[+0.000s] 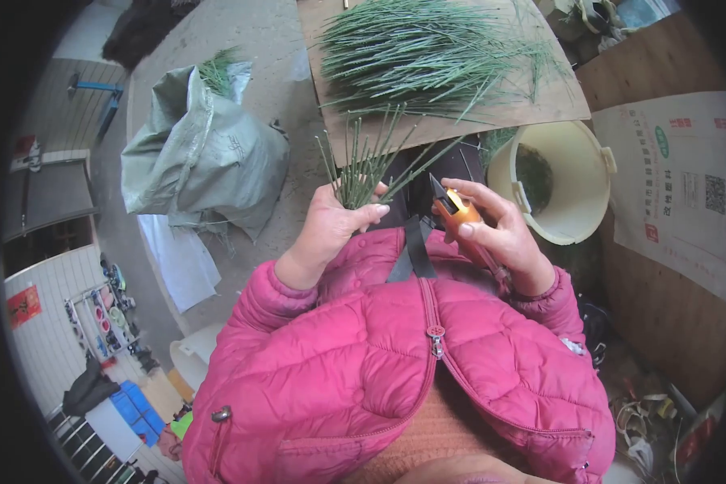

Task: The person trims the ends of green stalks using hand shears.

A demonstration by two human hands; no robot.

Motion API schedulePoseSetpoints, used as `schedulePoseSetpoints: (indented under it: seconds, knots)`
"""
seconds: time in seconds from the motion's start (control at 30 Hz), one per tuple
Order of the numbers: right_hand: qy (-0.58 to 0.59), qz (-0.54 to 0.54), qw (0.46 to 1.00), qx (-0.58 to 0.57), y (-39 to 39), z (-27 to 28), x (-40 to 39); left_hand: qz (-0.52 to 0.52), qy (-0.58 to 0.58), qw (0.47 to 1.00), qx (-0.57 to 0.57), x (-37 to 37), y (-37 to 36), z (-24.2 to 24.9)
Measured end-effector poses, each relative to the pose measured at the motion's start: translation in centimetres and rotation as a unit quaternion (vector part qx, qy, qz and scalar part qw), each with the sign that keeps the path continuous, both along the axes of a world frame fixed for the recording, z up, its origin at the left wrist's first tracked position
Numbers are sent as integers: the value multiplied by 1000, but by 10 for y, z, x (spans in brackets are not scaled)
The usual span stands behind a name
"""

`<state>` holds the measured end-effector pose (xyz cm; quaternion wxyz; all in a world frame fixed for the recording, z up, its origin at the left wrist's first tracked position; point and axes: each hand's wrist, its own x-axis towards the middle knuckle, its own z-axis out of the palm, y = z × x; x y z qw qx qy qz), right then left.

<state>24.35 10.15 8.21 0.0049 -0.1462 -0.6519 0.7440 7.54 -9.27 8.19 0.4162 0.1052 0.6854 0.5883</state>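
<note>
Printed sheet [678, 177]: white, sack-like, spread over the brown panel [669, 68] at far right; marked with a column of dark Chinese characters turned sideways, too blurred to read surely.
Logo [661, 141]: green oval on that sheet, with small red print beside it and a red stamp-like block lower down.
QR code [715, 194]: square, black on white, toward the sheet's right edge.
Red paper [24, 306]: on the pale ribbed wall at far left, bearing golden marks too small to read.
Woven sack [210, 161]: grey-green, crumpled, slightly shiny, with faint illegible printing; green sprigs poking from the top.
Left hand [335, 222]: closed around the lower part of a bundle of green stems [363, 165], thumb across the front; stems thin, stiff, fanning out toward the far side.
Right hand [500, 230]: wrapped around orange-handled clippers [457, 208], with dark pointed tip aimed toward the bundle, just apart from it.
Stem pile [419, 56]: needle-like, blue-green, heaped on the far side across a smooth tan board [561, 101].
Bucket [579, 194]: cream plastic, round, tilted, right of the clippers; green bits inside.
Jacket [339, 339]: pink, quilted, glossy, unzipped below a round metal zipper pull [436, 332], over an orange-brown knit [411, 419].
</note>
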Motion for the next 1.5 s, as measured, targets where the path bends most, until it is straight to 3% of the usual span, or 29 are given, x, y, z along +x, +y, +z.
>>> schedulePoseSetpoints:
  seconds: [0.6, 0.8, 1.3, 1.37, 1.5]
  knots:
    - [-14, 11, 997, 69, 3, 3, 3, -47, 7, 999, -10, 3, -5, -2]
    - [-7, -20, 1000, -10, 9, -7, 10, -39, 1, 999, -3, -2, -13, -1]
    - [44, -60, 997, 11, 23, -30, 16, -64, 33, 997, 28, -3, -14, -2]
    - [36, -61, 997, -5, 24, -35, 17, -139, 229, 963, 38, -10, -7, -8]
    - [22, -87, 995, -52, 22, -31, 15, -174, 384, 906, 46, -18, 6, -14]
